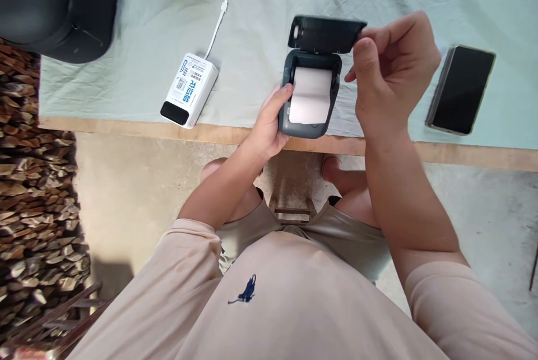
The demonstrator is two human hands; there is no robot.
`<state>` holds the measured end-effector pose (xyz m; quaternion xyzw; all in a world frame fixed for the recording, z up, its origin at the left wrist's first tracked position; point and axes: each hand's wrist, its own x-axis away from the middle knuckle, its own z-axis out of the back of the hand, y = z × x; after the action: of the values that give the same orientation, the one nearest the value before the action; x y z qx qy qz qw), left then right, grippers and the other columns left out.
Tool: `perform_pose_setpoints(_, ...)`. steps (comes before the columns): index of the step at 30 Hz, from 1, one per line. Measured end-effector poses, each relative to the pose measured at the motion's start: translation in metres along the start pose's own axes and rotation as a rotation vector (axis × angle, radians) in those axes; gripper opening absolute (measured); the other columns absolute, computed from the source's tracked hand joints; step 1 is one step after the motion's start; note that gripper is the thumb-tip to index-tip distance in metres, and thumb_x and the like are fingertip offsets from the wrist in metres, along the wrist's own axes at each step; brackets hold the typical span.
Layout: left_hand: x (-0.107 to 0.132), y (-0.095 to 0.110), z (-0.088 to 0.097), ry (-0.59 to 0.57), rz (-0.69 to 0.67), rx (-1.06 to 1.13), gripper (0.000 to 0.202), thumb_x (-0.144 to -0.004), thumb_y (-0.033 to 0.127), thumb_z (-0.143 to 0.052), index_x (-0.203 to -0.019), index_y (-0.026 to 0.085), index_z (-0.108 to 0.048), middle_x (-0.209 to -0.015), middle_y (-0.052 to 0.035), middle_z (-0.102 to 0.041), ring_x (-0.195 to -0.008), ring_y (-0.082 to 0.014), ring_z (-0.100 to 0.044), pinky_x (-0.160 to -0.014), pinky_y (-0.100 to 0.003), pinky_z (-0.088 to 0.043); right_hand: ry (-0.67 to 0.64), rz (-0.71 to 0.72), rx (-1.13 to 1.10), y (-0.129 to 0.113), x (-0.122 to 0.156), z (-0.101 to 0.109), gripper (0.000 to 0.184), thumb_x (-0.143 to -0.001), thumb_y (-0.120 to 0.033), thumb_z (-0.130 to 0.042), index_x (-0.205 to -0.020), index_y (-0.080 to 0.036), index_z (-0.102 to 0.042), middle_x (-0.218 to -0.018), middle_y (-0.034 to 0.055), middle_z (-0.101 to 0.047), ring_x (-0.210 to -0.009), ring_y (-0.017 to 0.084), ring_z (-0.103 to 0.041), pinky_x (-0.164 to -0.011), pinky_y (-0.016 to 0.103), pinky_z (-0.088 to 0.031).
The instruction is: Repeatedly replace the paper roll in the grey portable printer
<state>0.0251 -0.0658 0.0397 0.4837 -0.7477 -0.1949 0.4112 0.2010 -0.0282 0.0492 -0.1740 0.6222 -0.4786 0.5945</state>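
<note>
So, the portable label printer point(300, 129) sits in the left hand point(272, 123), whose grip wraps its left wall, thumb over the rim beside the white paper roll point(311, 95), all at the table's wooden near edge point(229, 134). Up at the far end, the hinged lid point(330, 35) is raised, and the right hand point(395, 68) curls at its right corner; whether thumb and forefinger pinch it can't be told. That puts the printer left of the right hand, left hand nearer the body. Its long axis runs away from the person, hinge end pointing outward, lid lying crosswise.
</note>
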Motion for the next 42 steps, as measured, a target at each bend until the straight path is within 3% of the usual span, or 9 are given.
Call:
perform_pose_setpoints(6, 0.001, 0.001, 0.001, -0.019, 0.008, 0.006, 0.041, -0.12, 0.051, -0.048, -0.113, 0.021, -0.076, -0.113, -0.0067, -0.085, -0.154, -0.0326, -0.073, -0.125, -0.046, -0.065, -0.202, -0.148, 0.057, 0.001, -0.001, 0.009, 0.047, -0.107, -0.068, -0.066, -0.142, -0.038, -0.07, -0.128, 0.0079, -0.073, -0.098, 0.027, -0.072, -0.078, 0.048, -0.064)
perform_pose_setpoints(9, 0.002, 0.002, -0.001, -0.008, 0.004, 0.02, 0.037, -0.12, 0.047, -0.051, -0.11, 0.021, -0.075, -0.114, -0.0065, -0.085, -0.158, -0.0325, -0.069, -0.128, -0.045, -0.064, -0.197, -0.148, 0.155, -0.001, 0.0, 0.012, 0.028, -0.109, -0.055, -0.067, -0.129, -0.036, -0.071, -0.123, 0.0091, -0.074, -0.107, 0.03, -0.073, -0.082, 0.048, -0.064)
perform_pose_setpoints(13, 0.003, 0.003, -0.003, 0.005, 0.028, 0.043, 0.036, -0.116, 0.055, -0.06, -0.106, 0.023, -0.074, -0.114, -0.008, -0.086, -0.161, -0.0341, -0.068, -0.127, -0.044, -0.065, -0.268, -0.048, 0.421, -0.014, 0.003, 0.012, 0.004, -0.102, -0.032, -0.069, -0.099, -0.031, -0.07, -0.102, 0.0045, -0.078, -0.082, 0.023, -0.068, -0.08, 0.043, -0.061)
perform_pose_setpoints(19, 0.004, 0.001, -0.002, -0.031, -0.023, -0.031, 0.018, -0.111, 0.042, -0.072, -0.111, 0.024, -0.071, -0.109, -0.0027, -0.084, -0.146, -0.0308, -0.078, -0.12, -0.042, -0.069, -0.596, -0.102, 0.732, -0.039, 0.003, 0.015, 0.025, -0.099, -0.031, -0.069, -0.122, -0.035, -0.08, -0.12, 0.0056, -0.085, -0.1, 0.032, -0.078, -0.083, 0.046, -0.056)
perform_pose_setpoints(26, 0.005, -0.003, 0.003, -0.087, -0.036, -0.129, 0.026, -0.104, 0.04, -0.082, -0.123, 0.024, -0.074, -0.106, -0.0006, -0.082, -0.126, -0.0262, -0.085, -0.106, -0.034, -0.072, -0.76, -0.181, 0.878, -0.049, -0.006, 0.023, 0.032, -0.094, -0.033, -0.071, -0.124, -0.035, -0.082, -0.1, 0.0068, -0.084, -0.094, 0.035, -0.076, -0.078, 0.046, -0.052)
perform_pose_setpoints(32, 0.004, -0.001, -0.001, -0.047, -0.003, -0.088, 0.018, -0.107, 0.04, -0.078, -0.113, 0.023, -0.075, -0.105, -0.0027, -0.084, -0.13, -0.0288, -0.085, -0.108, -0.037, -0.072, -0.604, -0.183, 0.64, -0.032, -0.004, 0.023, 0.047, -0.073, -0.024, -0.085, -0.119, -0.035, -0.08, -0.102, 0.0008, -0.082, -0.088, 0.03, -0.073, -0.092, 0.055, -0.063)
perform_pose_setpoints(35, 0.002, 0.0, -0.002, 0.027, 0.008, -0.083, 0.02, -0.114, 0.042, -0.065, -0.107, 0.024, -0.073, -0.098, -0.0012, -0.082, -0.129, -0.0262, -0.085, -0.104, -0.034, -0.073, -0.47, -0.169, 0.364, -0.02, -0.007, 0.029, 0.04, -0.078, -0.032, -0.086, -0.117, -0.034, -0.077, -0.109, 0.0015, -0.08, -0.076, 0.022, -0.066, -0.086, 0.05, -0.063)
perform_pose_setpoints(39, 0.001, 0.004, -0.003, 0.073, 0.053, -0.066, 0.038, -0.12, 0.048, -0.048, -0.102, 0.024, -0.072, -0.095, -0.0032, -0.082, -0.132, -0.0265, -0.085, -0.106, -0.035, -0.073, -0.198, -0.378, 0.034, 0.019, -0.018, 0.047, 0.03, -0.094, -0.051, -0.061, -0.115, -0.033, -0.071, -0.095, 0.0051, -0.066, -0.064, 0.022, -0.053, -0.054, 0.041, -0.045)
perform_pose_setpoints(42, 0.001, 0.01, -0.004, 0.09, 0.054, -0.023, 0.037, -0.118, 0.052, -0.054, -0.104, 0.024, -0.073, -0.101, -0.0046, -0.084, -0.135, -0.0285, -0.084, -0.108, -0.037, -0.073, -0.18, -0.592, -0.083, 0.063, -0.02, 0.058, 0.045, -0.097, -0.061, -0.043, -0.126, -0.035, -0.064, -0.105, 0.0103, -0.068, -0.069, 0.027, -0.056, -0.05, 0.043, -0.038)
